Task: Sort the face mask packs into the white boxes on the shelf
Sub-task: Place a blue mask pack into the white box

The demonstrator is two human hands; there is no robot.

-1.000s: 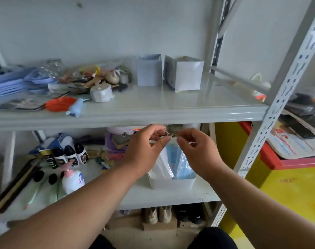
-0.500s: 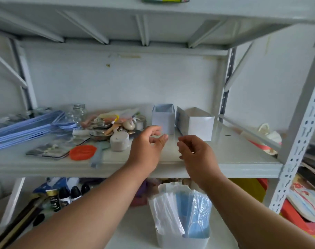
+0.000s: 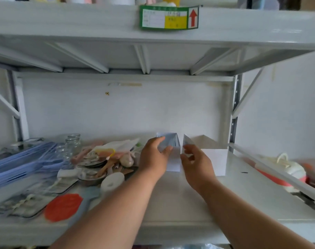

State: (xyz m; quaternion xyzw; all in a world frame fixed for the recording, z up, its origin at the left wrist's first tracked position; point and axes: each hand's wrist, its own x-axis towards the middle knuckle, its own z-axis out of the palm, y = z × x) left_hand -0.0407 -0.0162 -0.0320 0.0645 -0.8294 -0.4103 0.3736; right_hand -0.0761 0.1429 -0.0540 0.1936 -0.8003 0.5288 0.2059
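Two white boxes stand side by side at the back of the middle shelf point(image 3: 171, 198). My left hand point(image 3: 154, 158) grips the near left corner of the left white box point(image 3: 173, 163), thumb on its front and fingers over its rim. My right hand point(image 3: 196, 165) pinches the near left wall of the right white box point(image 3: 215, 161), at the gap between the boxes. No mask pack shows in either hand. A sliver of bluish plastic from the mask packs point(image 3: 198, 246) shows at the bottom edge, under the shelf.
Clutter fills the shelf's left half: a stack of flat blue items point(image 3: 22, 164), glass jars point(image 3: 73, 142), dishes with odds and ends point(image 3: 102, 159), a white roll point(image 3: 112, 180) and an orange lid point(image 3: 63, 206). An upper shelf point(image 3: 153, 38) hangs overhead. A shelf post point(image 3: 234, 114) stands right.
Both hands rose from the bin of mask packs on the lower shelf up to the middle shelf and reached back to the two white boxes. My view tilted upward with them.
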